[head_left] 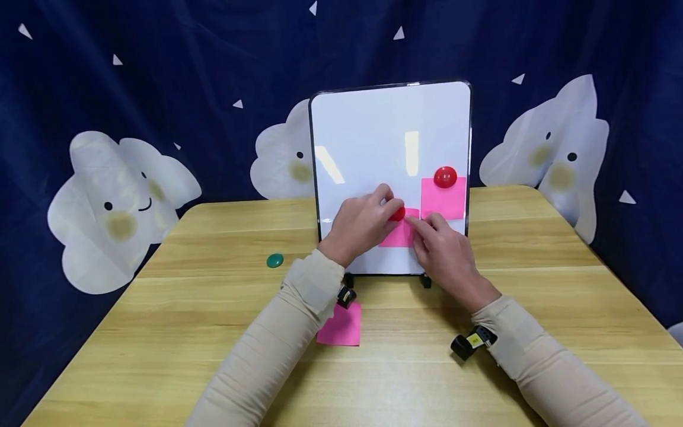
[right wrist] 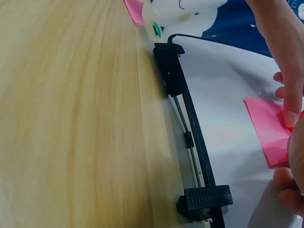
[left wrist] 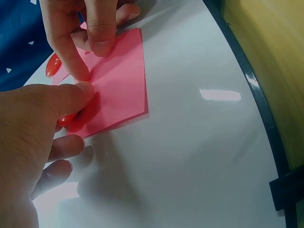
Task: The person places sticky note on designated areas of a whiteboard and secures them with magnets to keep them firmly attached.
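Note:
A pink sticky note [head_left: 397, 238] lies against the lower middle of a white magnetic board [head_left: 368, 130]. My left hand [head_left: 363, 224] pinches a round red magnet [head_left: 398, 214] between thumb and fingers at the note's upper edge. In the left wrist view the magnet [left wrist: 65, 120] shows partly behind the left thumb. My right hand [head_left: 447, 252] presses the same note with an extended index finger beside the magnet, its thumb also near the paper. To the right, a second pink note [head_left: 441, 204] hangs under another red magnet [head_left: 445, 177].
The board stands upright on black feet [head_left: 425, 281] on a wooden table [head_left: 213, 308]. Another pink note [head_left: 341, 327] lies on the table beneath the left wrist. A green magnet [head_left: 274, 260] sits left of the board. Behind hangs a dark blue curtain [head_left: 176, 53].

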`<action>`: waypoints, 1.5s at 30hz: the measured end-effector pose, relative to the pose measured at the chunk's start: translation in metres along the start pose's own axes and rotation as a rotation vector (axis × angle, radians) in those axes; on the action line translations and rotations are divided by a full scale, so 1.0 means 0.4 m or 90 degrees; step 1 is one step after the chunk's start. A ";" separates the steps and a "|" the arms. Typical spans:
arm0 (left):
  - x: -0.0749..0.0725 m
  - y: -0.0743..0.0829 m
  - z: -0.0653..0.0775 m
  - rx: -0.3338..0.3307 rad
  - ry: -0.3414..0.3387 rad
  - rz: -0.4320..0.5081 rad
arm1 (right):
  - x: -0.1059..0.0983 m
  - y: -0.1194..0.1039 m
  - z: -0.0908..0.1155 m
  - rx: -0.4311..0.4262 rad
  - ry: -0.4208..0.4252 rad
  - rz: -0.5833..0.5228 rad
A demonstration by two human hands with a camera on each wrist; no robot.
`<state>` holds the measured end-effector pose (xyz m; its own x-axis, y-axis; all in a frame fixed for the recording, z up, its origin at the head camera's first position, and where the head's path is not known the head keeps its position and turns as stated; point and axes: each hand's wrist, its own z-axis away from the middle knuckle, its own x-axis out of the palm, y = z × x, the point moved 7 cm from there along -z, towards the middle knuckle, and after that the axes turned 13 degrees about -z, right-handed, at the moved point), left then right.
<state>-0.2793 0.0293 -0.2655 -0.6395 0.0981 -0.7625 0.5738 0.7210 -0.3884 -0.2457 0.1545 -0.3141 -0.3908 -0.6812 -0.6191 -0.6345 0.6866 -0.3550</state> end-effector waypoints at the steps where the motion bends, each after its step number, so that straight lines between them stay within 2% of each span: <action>1: 0.000 0.000 0.000 -0.001 0.000 0.001 | 0.000 0.000 0.000 0.000 0.001 0.001; 17: 0.015 -0.009 0.018 -0.018 0.002 0.024 | 0.008 0.007 0.004 0.006 0.000 0.009; 25: 0.002 -0.038 0.081 -0.058 0.005 0.048 | -0.001 0.001 0.003 -0.011 0.025 0.003; 37: 0.001 -0.066 0.166 -0.066 0.033 0.091 | -0.002 0.004 0.012 -0.024 0.043 -0.016; 45: 0.005 -0.086 0.206 -0.078 0.042 0.100 | 0.002 -0.016 0.002 -0.034 0.034 -0.074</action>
<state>-0.2582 -0.0520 -0.2962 -0.5815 0.2581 -0.7715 0.6055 0.7707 -0.1986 -0.2414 0.1500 -0.3128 -0.3474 -0.7686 -0.5372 -0.7114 0.5892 -0.3830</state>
